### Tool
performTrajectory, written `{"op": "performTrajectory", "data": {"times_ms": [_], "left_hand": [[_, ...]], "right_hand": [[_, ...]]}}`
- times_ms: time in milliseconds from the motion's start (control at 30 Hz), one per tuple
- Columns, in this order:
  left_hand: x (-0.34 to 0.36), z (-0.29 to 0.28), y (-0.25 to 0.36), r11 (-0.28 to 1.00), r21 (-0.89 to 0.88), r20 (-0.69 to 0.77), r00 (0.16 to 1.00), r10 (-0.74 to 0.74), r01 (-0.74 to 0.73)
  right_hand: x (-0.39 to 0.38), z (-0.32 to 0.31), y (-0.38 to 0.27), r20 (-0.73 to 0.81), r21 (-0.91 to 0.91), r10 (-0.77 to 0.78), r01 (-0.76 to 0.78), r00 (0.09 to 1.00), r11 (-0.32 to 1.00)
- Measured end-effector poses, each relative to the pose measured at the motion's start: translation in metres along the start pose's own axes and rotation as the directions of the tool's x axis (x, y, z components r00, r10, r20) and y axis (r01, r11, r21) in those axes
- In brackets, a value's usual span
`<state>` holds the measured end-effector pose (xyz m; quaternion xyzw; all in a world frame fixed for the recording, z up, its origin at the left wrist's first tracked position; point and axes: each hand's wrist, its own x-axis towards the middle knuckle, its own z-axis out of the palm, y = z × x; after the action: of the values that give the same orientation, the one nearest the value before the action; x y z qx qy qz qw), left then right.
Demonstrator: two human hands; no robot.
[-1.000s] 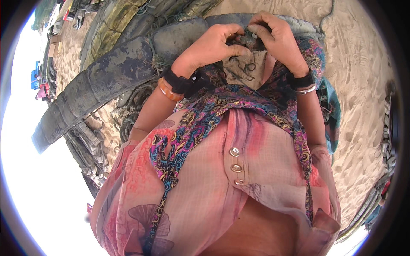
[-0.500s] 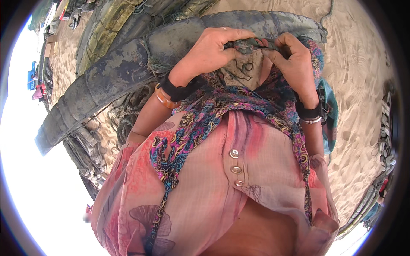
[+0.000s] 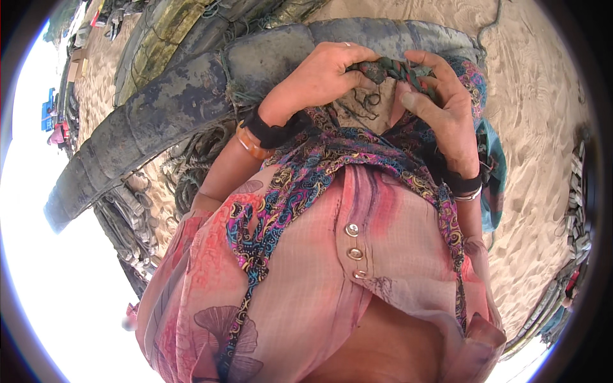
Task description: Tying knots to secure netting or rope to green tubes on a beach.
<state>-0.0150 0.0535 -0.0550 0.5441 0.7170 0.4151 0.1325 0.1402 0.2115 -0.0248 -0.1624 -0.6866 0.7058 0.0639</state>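
Observation:
Between my hands runs a short dark rope with green and red strands and a knotted lump near its left part. My left hand pinches the rope's left end between thumb and fingers. Around its right part my right hand is curled, thumb towards me and forefinger on the far side. Just beyond both hands lies a long, dark, weathered padded tube, bent in a curve and bound with cord. Below the rope, thin dark cord ends lie loose over the sand.
Patterned cloth covers my lap. Coiled old rope lies on the sand beside my left forearm. More yellowish and grey tubes are heaped at the far left. Bundled lines run along the right edge. Sand stretches to the right.
My right hand has shifted slightly right and nearer me, its fingers more spread. More of the twisted rope shows between the hands. The left hand has moved slightly right.

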Motion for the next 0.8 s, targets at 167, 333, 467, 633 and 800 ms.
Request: {"op": "performTrajectory", "data": {"times_ms": [167,333,467,633,800], "left_hand": [[0.001,0.005,-0.002,0.979,-0.108,0.133,0.979,-0.156,0.171],[0.007,0.003,-0.004,0.91,-0.244,0.284,0.922,-0.263,0.335],[0.003,-0.004,0.003,0.849,-0.298,0.281,0.89,-0.359,0.437],[0.0,-0.006,0.005,0.685,-0.533,0.262,0.866,-0.425,0.497],[0.004,-0.008,0.006,0.667,-0.546,0.205,0.852,-0.481,0.508]], "right_hand": [[0.045,-0.009,0.015,0.05,-0.616,-0.661,0.544,0.749,0.57],[0.114,-0.019,0.066,0.247,-0.729,-0.483,0.489,0.84,0.478],[0.115,-0.008,0.055,0.323,-0.763,-0.165,0.36,0.932,0.538],[0.11,-0.014,0.051,0.262,-0.444,-0.422,0.497,0.868,0.746],[0.108,-0.035,0.037,0.089,-0.516,-0.392,0.378,0.916,0.768]]}}
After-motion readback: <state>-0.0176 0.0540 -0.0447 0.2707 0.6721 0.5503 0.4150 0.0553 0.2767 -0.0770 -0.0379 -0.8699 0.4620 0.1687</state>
